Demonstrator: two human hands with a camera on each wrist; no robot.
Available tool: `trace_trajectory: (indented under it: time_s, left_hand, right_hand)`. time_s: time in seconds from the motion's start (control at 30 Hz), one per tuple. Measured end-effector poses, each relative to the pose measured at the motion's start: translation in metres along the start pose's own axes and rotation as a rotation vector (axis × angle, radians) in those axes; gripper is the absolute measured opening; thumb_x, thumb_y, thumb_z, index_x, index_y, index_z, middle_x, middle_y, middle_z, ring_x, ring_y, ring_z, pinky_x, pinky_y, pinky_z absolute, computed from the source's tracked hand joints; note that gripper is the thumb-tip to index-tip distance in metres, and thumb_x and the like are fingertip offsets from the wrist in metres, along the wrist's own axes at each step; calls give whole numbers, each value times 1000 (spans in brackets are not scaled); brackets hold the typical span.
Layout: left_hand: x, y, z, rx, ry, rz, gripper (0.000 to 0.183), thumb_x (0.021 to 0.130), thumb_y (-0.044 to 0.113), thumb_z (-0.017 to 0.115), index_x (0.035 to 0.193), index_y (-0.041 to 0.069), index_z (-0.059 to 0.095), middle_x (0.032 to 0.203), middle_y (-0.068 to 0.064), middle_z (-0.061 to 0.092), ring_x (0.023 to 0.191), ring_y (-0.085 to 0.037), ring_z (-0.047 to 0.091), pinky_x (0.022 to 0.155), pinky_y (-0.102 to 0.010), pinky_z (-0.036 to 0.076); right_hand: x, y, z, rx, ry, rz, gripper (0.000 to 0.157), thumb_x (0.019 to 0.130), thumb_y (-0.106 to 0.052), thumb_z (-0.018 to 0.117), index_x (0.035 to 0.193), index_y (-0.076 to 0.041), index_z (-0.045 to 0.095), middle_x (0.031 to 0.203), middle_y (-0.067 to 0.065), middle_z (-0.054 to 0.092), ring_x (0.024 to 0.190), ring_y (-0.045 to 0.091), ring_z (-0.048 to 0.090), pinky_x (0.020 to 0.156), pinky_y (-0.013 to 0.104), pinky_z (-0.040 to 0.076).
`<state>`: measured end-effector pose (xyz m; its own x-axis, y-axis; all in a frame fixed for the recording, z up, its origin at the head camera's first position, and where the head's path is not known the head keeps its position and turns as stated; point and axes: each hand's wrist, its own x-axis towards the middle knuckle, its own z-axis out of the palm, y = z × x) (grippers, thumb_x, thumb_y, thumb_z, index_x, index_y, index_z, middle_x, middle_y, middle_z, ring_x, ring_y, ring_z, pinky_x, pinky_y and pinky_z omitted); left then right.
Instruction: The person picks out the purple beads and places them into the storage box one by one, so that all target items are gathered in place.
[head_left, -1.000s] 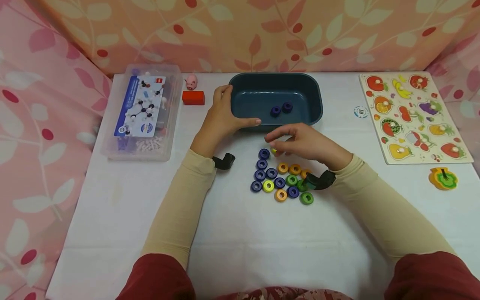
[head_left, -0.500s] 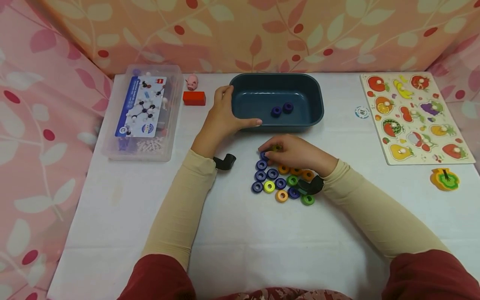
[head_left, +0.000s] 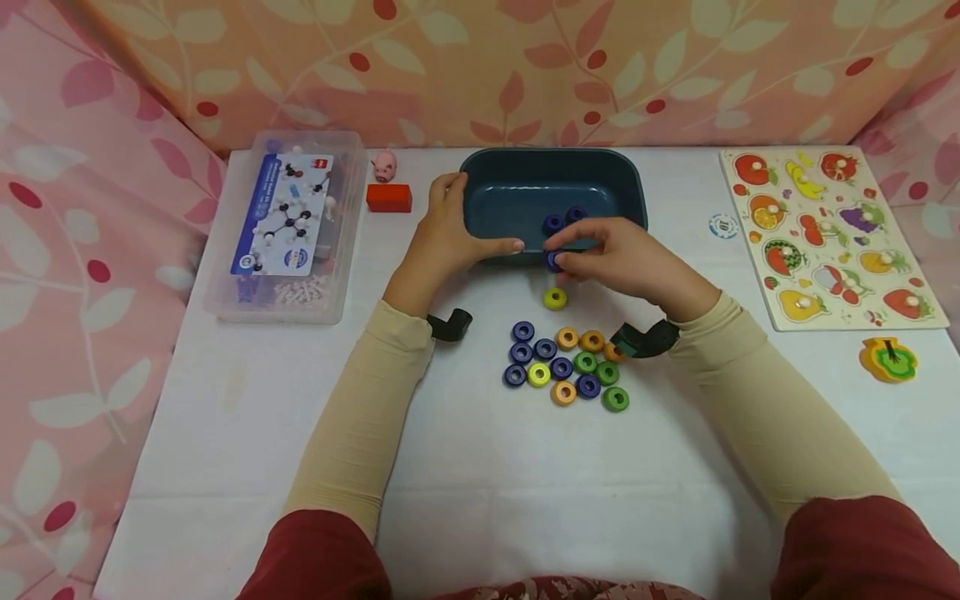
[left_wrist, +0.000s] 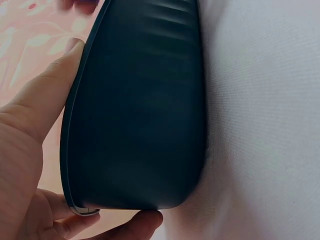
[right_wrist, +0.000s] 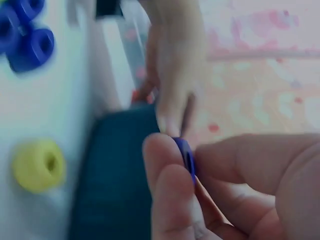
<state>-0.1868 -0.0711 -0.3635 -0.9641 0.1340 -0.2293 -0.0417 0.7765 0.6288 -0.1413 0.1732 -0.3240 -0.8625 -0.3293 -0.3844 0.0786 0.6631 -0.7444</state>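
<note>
A dark teal tub [head_left: 502, 204] stands at the back of the table, with two purple beads [head_left: 575, 215] inside. My left hand [head_left: 444, 233] grips its left end, thumb along the near rim and fingers round the end wall in the left wrist view. Between thumb and fingertips, my right hand [head_left: 630, 262] pinches a purple ring bead [right_wrist: 185, 157] just over the tub's near rim. Below that hand a yellow bead [head_left: 555, 299] lies alone on the cloth. Nearer me sits a cluster of purple, orange, green and yellow beads [head_left: 561, 368].
At the left is a clear plastic box [head_left: 341, 258] with a molecule-picture card. A toy pig [head_left: 384, 165] and a red block [head_left: 389, 198] stand beside it. On the right lie a fruit puzzle board [head_left: 832, 237], a round token [head_left: 724, 226] and a tree-shaped piece [head_left: 888, 360].
My right hand reached down to the beads, took the farthest purple one and lifted it toward the tub. The left hand stayed on the tub.
</note>
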Motion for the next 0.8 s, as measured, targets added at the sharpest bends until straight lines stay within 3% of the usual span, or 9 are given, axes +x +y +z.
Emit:
trace_trajectory:
  time_s: [0.23, 0.37, 0.5, 0.67, 0.8]
  left_hand:
    - [-1, 2, 1, -13, -2, -6, 131, 63, 74, 80, 162, 25, 10, 167, 6, 5, 145, -25, 35, 118, -42, 37]
    - [-1, 2, 2, -16, -3, -9, 130, 64, 73, 80, 162, 25, 10, 167, 7, 5, 146, -24, 33, 118, -43, 37]
    - [-1, 3, 3, -13, -8, -4, 130, 64, 74, 79, 162, 25, 9, 167, 6, 5, 146, -25, 33, 118, -42, 37]
    - [-1, 3, 2, -12, 2, -12, 129, 64, 73, 79, 162, 26, 10, 167, 7, 5, 145, -25, 35, 117, -42, 38]
    - [-1, 2, 0, -11, -1, -12, 129, 65, 73, 80, 162, 26, 9, 167, 7, 4, 145, -25, 35, 118, -43, 37]
  right_hand:
    - [33, 4, -23, 195, 141, 108, 42, 104, -29, 55, 144, -17, 54, 131, 9, 60, 115, 22, 65, 105, 35, 50]
    - [57, 8, -25, 288, 167, 136, 44, 104, -26, 54, 147, -17, 51, 130, 7, 60, 116, 17, 63, 109, 34, 47]
    - [74, 12, -23, 311, 170, 153, 43, 103, -20, 55, 146, -15, 51, 127, 6, 61, 109, 12, 65, 104, 28, 50]
    - [82, 13, -23, 313, 160, 166, 46, 103, -21, 55, 148, -15, 49, 136, 9, 57, 110, 12, 66, 104, 28, 50]
    - [74, 12, -27, 336, 190, 151, 46, 103, -23, 55, 149, -16, 48, 143, 11, 53, 113, 15, 66, 108, 35, 48]
